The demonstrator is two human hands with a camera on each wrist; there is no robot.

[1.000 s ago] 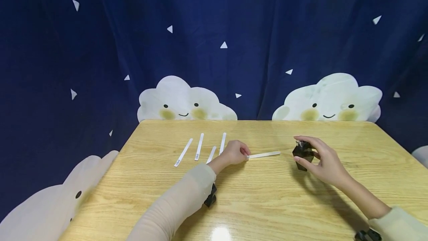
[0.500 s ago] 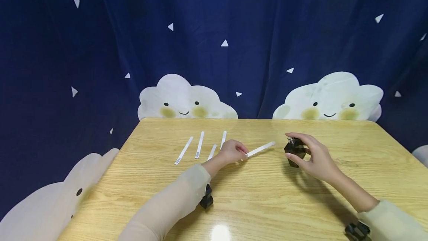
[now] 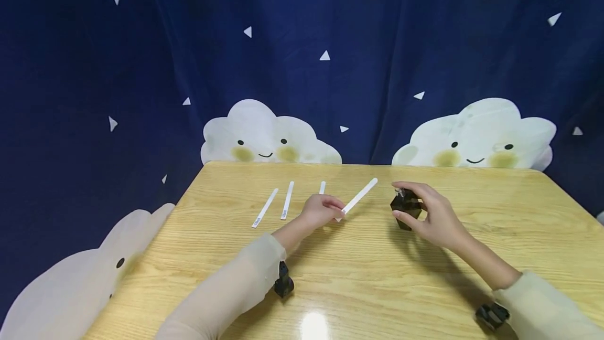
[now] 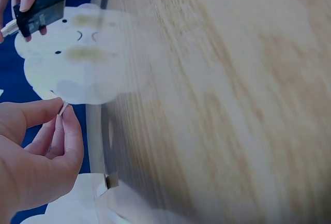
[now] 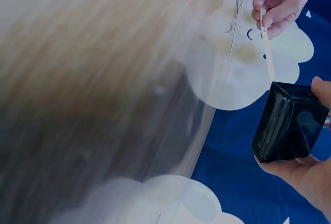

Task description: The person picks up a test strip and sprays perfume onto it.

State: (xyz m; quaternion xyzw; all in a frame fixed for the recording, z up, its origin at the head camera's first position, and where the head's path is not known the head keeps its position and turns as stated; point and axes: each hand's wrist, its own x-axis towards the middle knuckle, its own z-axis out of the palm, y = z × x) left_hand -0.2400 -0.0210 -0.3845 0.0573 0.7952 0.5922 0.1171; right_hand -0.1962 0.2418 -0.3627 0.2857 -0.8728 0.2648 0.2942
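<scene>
Between thumb and fingertips, my left hand (image 3: 321,210) pinches a white paper strip (image 3: 360,195) by its near end, with the far end slanting up to the right. My right hand (image 3: 436,216) grips a dark, faceted glass spray bottle (image 3: 402,206), thumb low on its side and index finger over the top at the nozzle. A gap separates strip and bottle in the head view. The right wrist view shows the dark bottle (image 5: 289,123) in my fingers and the printed end of the strip (image 5: 266,38) in the other hand.
Three more white strips lie on the wooden table (image 3: 368,272): one strip (image 3: 265,208) at left, a second strip (image 3: 287,201) beside it, and a third strip (image 3: 322,188) partly behind my left hand. A blue curtain (image 3: 283,72) with clouds hangs behind the table.
The held strip's far end has swung up and away, from nearly level to a steep slant. My right hand has brought the bottle left, closer to the strip.
</scene>
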